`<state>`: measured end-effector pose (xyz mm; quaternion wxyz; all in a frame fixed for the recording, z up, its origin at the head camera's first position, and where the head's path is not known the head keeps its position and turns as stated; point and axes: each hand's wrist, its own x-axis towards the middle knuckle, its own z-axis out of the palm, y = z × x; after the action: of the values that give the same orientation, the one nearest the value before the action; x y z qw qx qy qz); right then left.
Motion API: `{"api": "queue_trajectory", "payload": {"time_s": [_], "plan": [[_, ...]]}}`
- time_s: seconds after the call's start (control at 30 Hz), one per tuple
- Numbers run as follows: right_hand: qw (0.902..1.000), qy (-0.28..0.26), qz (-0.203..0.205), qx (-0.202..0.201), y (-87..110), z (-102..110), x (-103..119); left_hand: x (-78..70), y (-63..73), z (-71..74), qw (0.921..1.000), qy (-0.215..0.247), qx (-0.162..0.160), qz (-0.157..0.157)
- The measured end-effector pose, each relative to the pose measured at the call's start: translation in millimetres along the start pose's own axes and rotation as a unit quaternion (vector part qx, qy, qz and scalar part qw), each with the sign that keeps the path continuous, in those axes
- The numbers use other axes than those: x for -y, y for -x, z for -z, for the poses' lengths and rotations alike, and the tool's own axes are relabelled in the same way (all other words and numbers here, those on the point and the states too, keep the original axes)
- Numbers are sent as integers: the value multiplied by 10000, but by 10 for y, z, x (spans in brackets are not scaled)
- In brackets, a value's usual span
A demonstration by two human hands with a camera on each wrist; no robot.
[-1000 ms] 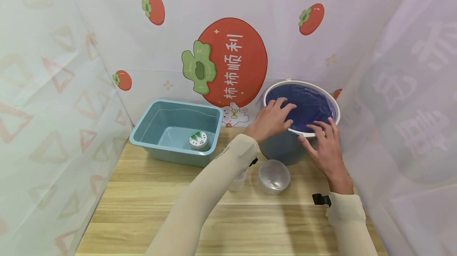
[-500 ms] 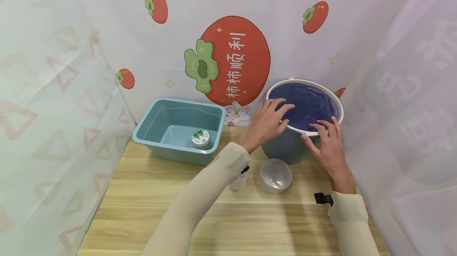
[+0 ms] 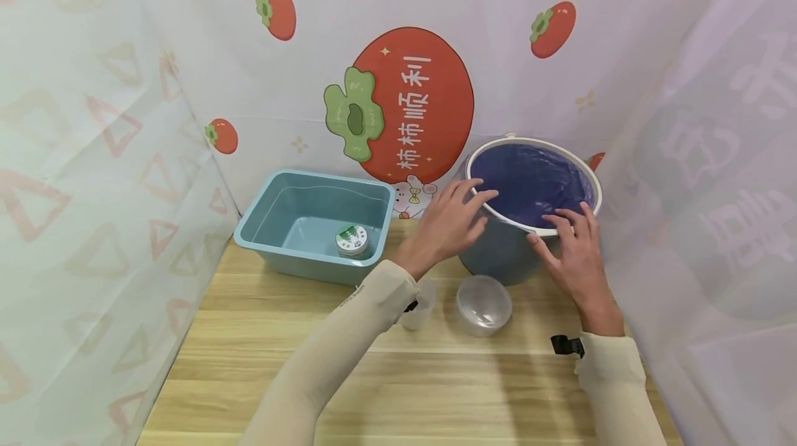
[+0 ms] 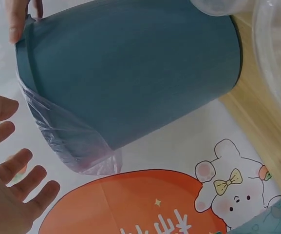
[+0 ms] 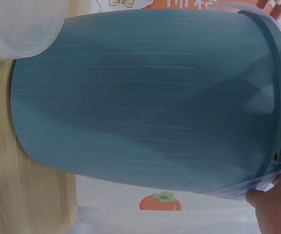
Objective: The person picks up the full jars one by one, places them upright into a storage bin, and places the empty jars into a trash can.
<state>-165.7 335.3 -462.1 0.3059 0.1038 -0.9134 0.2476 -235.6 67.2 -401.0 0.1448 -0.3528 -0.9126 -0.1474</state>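
A blue-grey trash can (image 3: 498,249) with a cream rim ring (image 3: 596,180) stands at the back right, lined with a purple-blue trash bag (image 3: 532,183). Some of the bag's thin edge hangs outside the can, as the left wrist view shows. My right hand (image 3: 579,270) holds the near right part of the rim, fingers over the top and thumb outside. At the rim's left side is my left hand (image 3: 445,225), fingers spread and bent a little, holding nothing; in the left wrist view it is apart from the can.
A blue basin (image 3: 311,263) at the back left contains a round white-and-green container (image 3: 352,240). A clear lidded bowl (image 3: 483,305) and a clear cup (image 3: 418,308) stand in front of the can. Printed curtains surround the wooden table (image 3: 423,391).
My left hand has drawn back to the left and slightly toward me, off the can's rim. The right hand stays at the rim. The head view has shifted slightly.
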Motion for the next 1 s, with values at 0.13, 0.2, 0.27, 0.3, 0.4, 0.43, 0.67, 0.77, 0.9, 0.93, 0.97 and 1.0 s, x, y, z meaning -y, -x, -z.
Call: {"api": "queue_trajectory", "payload": {"time_s": [0.13,0.2,0.27,0.3,0.4,0.43,0.67,0.77,0.9,0.93,0.97,1.0], "plan": [[10000,-31,-27,70,5,-4,1,42,117,-45,9999,55,-11,86],[9999,-60,-45,90,11,-5,0,63,179,-75,9998,62,71,186],[9999,-87,-55,89,16,-5,-3,87,235,-117,9995,67,140,259],[9999,-96,-60,83,17,-3,-3,98,259,-140,9994,71,164,288],[9999,-99,-59,59,17,-3,-10,136,330,-207,9990,30,225,387],[9999,-87,-54,59,16,-4,-12,151,355,-229,9988,9,239,421],[9999,-76,-65,56,7,1,-3,235,536,-371,9977,53,386,551],[9999,-81,-74,81,6,8,8,268,630,-429,9972,39,484,571],[9999,-77,-69,89,5,10,10,308,749,-498,9968,-3,562,564],[9999,-74,-62,82,6,9,9,316,778,-515,9966,-1,590,577],[9999,-75,-56,76,7,9,9,321,804,-532,9961,16,635,609],[9999,-73,-55,68,9,7,8,327,832,-547,9955,58,689,649]]}}
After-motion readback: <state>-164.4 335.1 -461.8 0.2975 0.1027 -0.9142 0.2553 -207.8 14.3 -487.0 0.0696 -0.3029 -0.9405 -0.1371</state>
